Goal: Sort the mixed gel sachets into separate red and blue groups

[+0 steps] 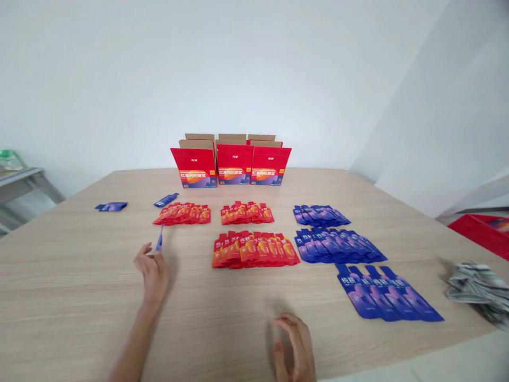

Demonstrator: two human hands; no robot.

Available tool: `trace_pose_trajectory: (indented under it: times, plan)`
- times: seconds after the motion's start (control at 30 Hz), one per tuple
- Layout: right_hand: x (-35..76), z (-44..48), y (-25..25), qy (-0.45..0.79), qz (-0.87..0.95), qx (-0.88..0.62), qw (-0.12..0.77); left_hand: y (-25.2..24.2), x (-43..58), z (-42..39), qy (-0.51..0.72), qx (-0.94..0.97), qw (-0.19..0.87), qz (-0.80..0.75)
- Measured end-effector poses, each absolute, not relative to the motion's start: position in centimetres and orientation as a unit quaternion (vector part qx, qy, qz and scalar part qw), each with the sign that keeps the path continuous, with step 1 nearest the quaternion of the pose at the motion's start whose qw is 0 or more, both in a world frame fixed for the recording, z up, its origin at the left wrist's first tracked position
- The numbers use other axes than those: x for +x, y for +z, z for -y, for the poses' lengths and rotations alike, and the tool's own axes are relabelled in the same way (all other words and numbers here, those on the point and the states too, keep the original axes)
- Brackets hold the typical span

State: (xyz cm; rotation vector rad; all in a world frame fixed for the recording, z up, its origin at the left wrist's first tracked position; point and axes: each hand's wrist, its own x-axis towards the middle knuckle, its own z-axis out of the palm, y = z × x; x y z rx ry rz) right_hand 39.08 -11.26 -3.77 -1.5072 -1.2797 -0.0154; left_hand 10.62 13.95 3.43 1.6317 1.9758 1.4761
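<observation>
My left hand (153, 270) is raised over the left part of the table, pinching a thin blue pouch (159, 240) seen nearly edge-on. Just beyond it lies a row of overlapping red pouches (183, 213). My right hand (292, 345) is near the front edge, its fingers curved and apart with nothing between them. In the middle are two more red rows, a back one (247, 213) and a front one (255, 249). To the right, blue pouches lie in a back row (321, 215), a middle row (338, 245) and a front row (389, 294).
Three open red boxes (234, 165) stand at the back of the table (99, 297). Two single blue pouches lie at the left, one far left (112, 206) and one nearer (166, 200). A striped cloth (479, 289) and a red box (483, 231) are at the right.
</observation>
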Motion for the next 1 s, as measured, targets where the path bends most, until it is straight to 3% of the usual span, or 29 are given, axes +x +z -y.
trace_pose_trajectory:
  times: [0.03,0.13,0.2,0.3,0.73,1.0]
  plan:
    - [39.0,11.3,-3.2,0.029,0.529,-0.635,0.562,3.2,12.6,-11.9,0.518,0.539,0.122,-0.653]
    - [38.6,11.3,-1.0,0.13,0.511,-0.63,0.57,2.3,19.2,-4.7,0.627,0.416,0.375,-0.542]
    - [38.2,11.5,0.6,0.164,0.519,-0.619,0.566,1.5,23.2,0.1,0.599,0.391,0.515,-0.473]
    - [37.7,12.1,2.6,0.176,0.538,-0.603,0.562,0.1,27.5,5.6,0.571,0.372,0.618,-0.392]
    - [39.6,15.0,1.2,0.097,0.514,-0.695,0.493,-3.3,31.8,9.2,0.403,0.317,0.828,-0.226]
    - [40.9,15.4,1.5,0.087,0.532,-0.669,0.513,-0.9,31.6,10.1,0.368,0.349,0.836,-0.211]
